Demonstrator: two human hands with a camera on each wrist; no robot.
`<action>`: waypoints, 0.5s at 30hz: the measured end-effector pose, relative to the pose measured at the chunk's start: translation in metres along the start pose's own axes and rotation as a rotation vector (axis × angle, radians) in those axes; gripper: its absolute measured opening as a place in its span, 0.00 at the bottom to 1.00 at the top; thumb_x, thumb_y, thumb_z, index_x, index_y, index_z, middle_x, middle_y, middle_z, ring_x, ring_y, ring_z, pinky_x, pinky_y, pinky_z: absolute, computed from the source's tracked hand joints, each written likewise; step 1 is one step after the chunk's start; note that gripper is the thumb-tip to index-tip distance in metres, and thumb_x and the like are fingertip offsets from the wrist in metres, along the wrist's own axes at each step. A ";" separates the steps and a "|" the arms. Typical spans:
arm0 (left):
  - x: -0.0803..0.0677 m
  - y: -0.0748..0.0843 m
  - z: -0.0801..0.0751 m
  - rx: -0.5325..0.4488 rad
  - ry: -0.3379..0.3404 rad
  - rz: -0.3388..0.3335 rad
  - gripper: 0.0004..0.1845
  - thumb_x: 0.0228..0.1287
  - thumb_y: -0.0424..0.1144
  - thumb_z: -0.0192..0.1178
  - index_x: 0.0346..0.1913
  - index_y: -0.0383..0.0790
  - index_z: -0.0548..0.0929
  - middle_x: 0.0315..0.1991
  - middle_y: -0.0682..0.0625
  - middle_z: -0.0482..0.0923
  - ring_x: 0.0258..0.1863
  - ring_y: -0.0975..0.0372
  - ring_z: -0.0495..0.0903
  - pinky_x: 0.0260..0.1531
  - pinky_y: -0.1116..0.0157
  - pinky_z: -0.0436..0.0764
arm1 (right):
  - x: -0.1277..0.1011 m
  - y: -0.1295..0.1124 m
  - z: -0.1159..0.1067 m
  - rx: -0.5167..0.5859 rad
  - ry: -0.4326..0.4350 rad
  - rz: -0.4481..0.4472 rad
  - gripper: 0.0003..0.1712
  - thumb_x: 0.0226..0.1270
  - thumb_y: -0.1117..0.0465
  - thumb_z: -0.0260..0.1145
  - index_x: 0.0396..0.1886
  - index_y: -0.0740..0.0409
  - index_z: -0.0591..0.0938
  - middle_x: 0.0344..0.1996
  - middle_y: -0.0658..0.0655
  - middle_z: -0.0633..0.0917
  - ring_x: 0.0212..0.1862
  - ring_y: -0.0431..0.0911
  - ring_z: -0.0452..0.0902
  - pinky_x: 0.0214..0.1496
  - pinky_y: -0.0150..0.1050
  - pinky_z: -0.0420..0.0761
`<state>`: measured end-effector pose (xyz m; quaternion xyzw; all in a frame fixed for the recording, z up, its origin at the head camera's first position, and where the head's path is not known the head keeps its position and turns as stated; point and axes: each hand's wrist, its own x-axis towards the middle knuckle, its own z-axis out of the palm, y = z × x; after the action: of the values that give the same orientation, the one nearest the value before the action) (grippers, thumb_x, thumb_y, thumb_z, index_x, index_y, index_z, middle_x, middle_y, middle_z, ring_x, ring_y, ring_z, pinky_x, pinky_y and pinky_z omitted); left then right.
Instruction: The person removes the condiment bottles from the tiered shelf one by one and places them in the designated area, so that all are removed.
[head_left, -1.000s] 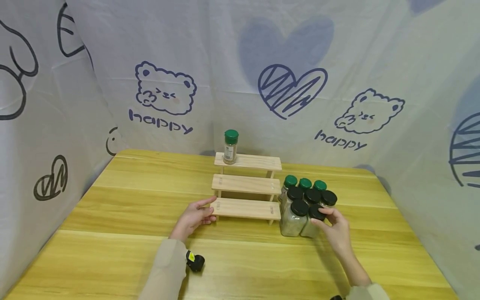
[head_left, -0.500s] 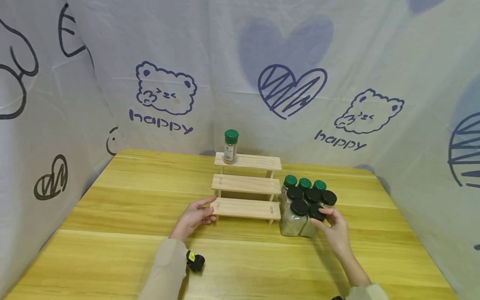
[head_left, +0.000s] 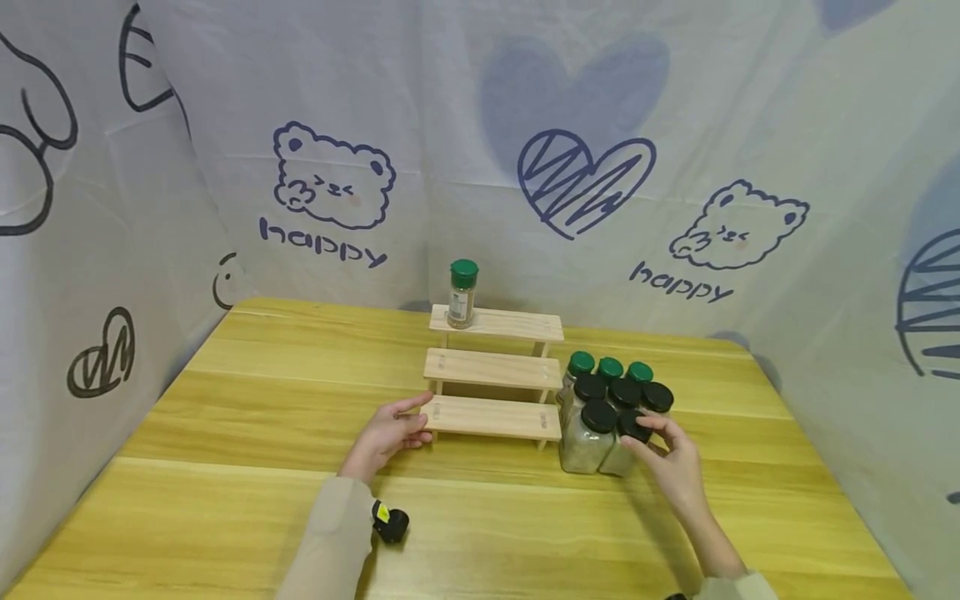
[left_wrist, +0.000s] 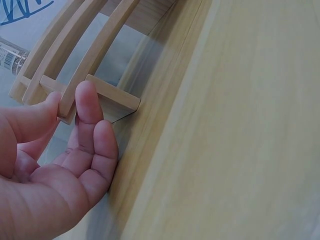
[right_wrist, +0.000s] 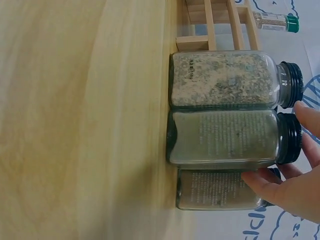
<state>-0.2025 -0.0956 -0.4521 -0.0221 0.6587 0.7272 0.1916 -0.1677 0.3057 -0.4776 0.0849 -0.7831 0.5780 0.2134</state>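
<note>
A black-capped spice jar (head_left: 628,444), the front right one of a tight cluster of jars (head_left: 611,406) standing on the wooden table (head_left: 247,450) just right of the stepped rack, is being pinched at cap and shoulder by the right hand (head_left: 672,464), fingers and thumb curled around it. In the right wrist view the same jar (right_wrist: 225,138) is being pressed flank to flank against its neighbours, with the fingertips (right_wrist: 272,186) also lying across the jar behind it.

The three-tier wooden rack (head_left: 492,375) is being steadied at its lower left end by the left hand (head_left: 390,433), which is relaxed and open, thumb and forefinger resting against the bottom step; nothing is being gripped. One green-capped bottle (head_left: 461,293) is being kept upright on the left of the top tier.

The risk is judged to lie in the crowding: if the pinched jar is being lifted at a tilt, the touching jars are likely to be dragged or toppled. A grip taken mostly on the cap is judged liable to slip. The narrow steps are also leaving little margin, and the light rack could be nudged if the open hand is being relied on alone.
</note>
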 end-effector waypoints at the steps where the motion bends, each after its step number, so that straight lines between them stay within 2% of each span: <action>1: 0.000 0.000 0.000 0.001 0.000 -0.002 0.23 0.65 0.29 0.49 0.63 0.35 0.64 0.27 0.47 0.74 0.25 0.63 0.78 0.31 0.66 0.75 | 0.000 -0.006 0.001 0.003 0.002 0.007 0.15 0.51 0.67 0.69 0.41 0.62 0.79 0.49 0.57 0.75 0.49 0.39 0.71 0.40 0.26 0.75; 2: -0.001 0.001 0.000 0.003 -0.002 -0.003 0.23 0.65 0.29 0.49 0.63 0.35 0.63 0.27 0.47 0.74 0.25 0.63 0.78 0.31 0.66 0.75 | 0.000 -0.010 0.001 -0.029 0.011 0.011 0.15 0.52 0.67 0.69 0.41 0.63 0.78 0.50 0.58 0.75 0.49 0.38 0.71 0.41 0.25 0.74; 4: -0.001 0.001 0.000 0.010 -0.006 -0.007 0.23 0.65 0.29 0.48 0.64 0.35 0.63 0.26 0.48 0.74 0.25 0.63 0.78 0.32 0.66 0.75 | 0.000 -0.025 0.002 -0.015 0.013 0.018 0.16 0.52 0.68 0.67 0.40 0.71 0.77 0.49 0.63 0.74 0.49 0.39 0.71 0.42 0.26 0.74; 6: -0.002 0.002 0.000 0.015 -0.008 -0.009 0.23 0.65 0.29 0.48 0.64 0.36 0.63 0.27 0.48 0.74 0.25 0.63 0.78 0.32 0.66 0.75 | 0.000 -0.025 0.001 -0.043 0.022 0.008 0.15 0.53 0.67 0.67 0.40 0.70 0.77 0.49 0.63 0.75 0.50 0.39 0.70 0.42 0.25 0.74; 11: -0.003 0.003 0.000 0.020 -0.010 -0.002 0.23 0.65 0.29 0.48 0.64 0.35 0.63 0.27 0.48 0.74 0.25 0.63 0.78 0.32 0.65 0.75 | 0.001 0.021 -0.013 -0.160 0.076 -0.022 0.13 0.54 0.65 0.67 0.41 0.59 0.80 0.49 0.52 0.77 0.52 0.38 0.70 0.41 0.24 0.73; 15: -0.003 0.003 0.000 0.014 -0.013 0.002 0.24 0.65 0.29 0.48 0.64 0.35 0.63 0.27 0.48 0.74 0.25 0.63 0.78 0.33 0.65 0.75 | 0.001 0.036 -0.018 -0.213 0.128 -0.046 0.14 0.51 0.61 0.70 0.39 0.55 0.80 0.46 0.51 0.78 0.50 0.42 0.71 0.39 0.26 0.74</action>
<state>-0.2011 -0.0966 -0.4484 -0.0154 0.6626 0.7229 0.1952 -0.1775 0.3344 -0.5039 0.0428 -0.8226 0.4908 0.2839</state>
